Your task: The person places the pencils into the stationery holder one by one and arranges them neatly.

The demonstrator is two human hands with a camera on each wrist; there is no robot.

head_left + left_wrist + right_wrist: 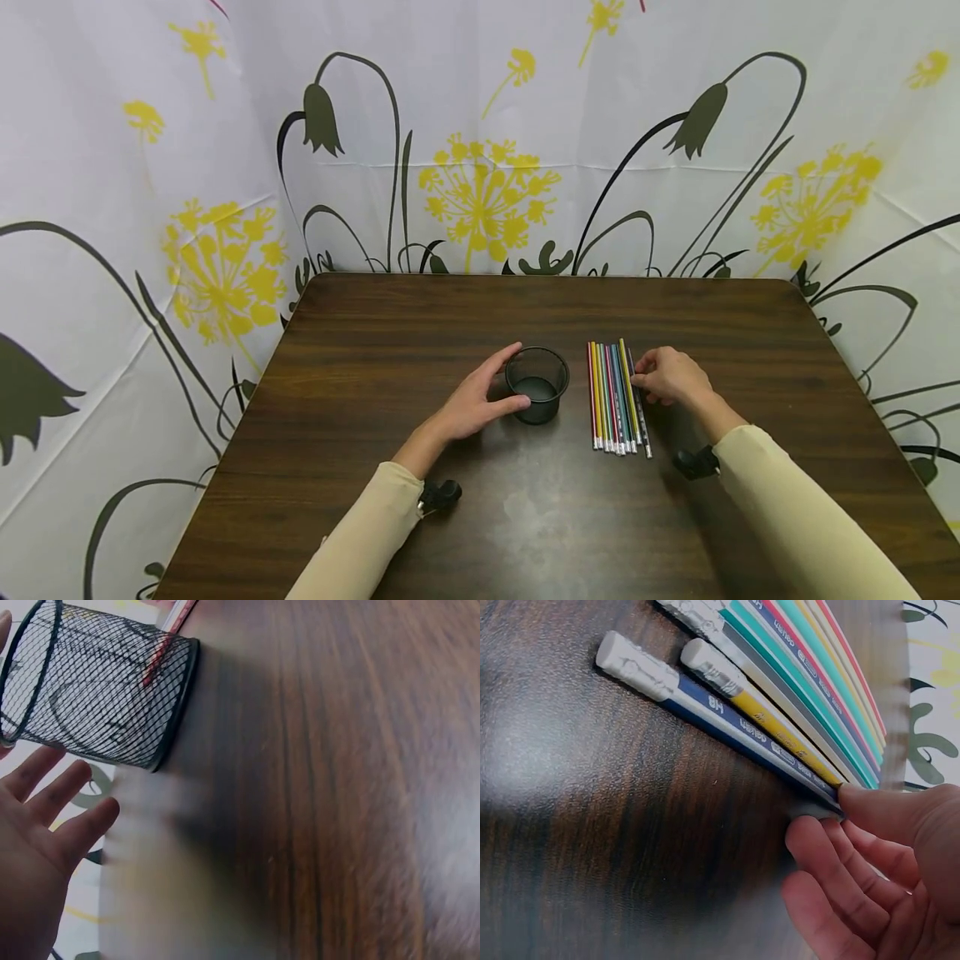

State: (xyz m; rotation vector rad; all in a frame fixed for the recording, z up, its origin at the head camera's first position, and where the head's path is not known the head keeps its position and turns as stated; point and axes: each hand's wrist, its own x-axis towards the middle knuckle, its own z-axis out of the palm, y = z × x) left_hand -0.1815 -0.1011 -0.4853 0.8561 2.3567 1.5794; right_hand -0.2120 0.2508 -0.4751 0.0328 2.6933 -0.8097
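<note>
- The mesh cup (pixel 543 409) stands upright on the wooden table (pixel 420 317), near the middle of the head view, its round rim facing up.
- The left hand (pixel 477 403) is at the cup's 8 o'clock, thumb and fingers spread around its side; thumb and forefinger reach the rim, though how firmly they press I cannot tell.
- A row of pencils (pixel 609 400) lies at the cup's 3 o'clock, apart from it, side by side, eraser ends toward 6 o'clock.
- The right hand (pixel 670 377), at the row's 2 to 3 o'clock, pinches the far end of the dark pencil (pixel 731 729), the row's outermost, between thumb and fingers.
- That pencil slants, its eraser toward 5 o'clock, with a yellow pencil (pixel 769 714) just beside it.
- The two hands are apart, the pencils between them.
- Cream sleeves (pixel 795 500) come in from 7 and 5 o'clock.
- At 12 o'clock, beyond the table, hangs a white flowered cloth (pixel 480 100).
</note>
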